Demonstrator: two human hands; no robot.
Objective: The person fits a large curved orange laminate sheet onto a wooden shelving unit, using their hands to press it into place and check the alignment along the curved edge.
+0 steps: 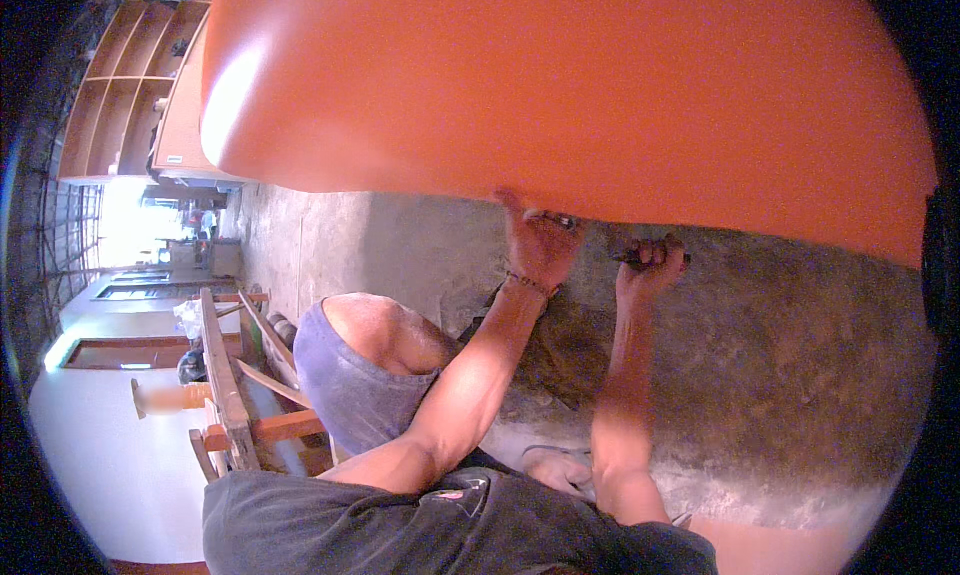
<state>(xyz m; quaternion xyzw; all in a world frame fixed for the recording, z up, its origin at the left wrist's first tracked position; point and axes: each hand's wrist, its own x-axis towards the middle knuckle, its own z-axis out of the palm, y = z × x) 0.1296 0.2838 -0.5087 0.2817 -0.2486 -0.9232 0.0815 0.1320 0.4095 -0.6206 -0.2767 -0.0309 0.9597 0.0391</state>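
Across right hand (pixel 655 259), dark tool (pixel 627 257), axis left-to-right.

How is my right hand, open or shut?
Shut: the right hand is curled around a dark tool, part of which sticks out beside it.

Up at your far left, there's a shelf unit (pixel 128 78), split into open compartments! Below it, a bright opening (pixel 125 215) glares white. Down your left side comes a rough timber frame (pixel 228 380), near a pale wall (pixel 110 450), and beneath you spreads the floor (pixel 780 375), grey-brown, blotchy, stained.
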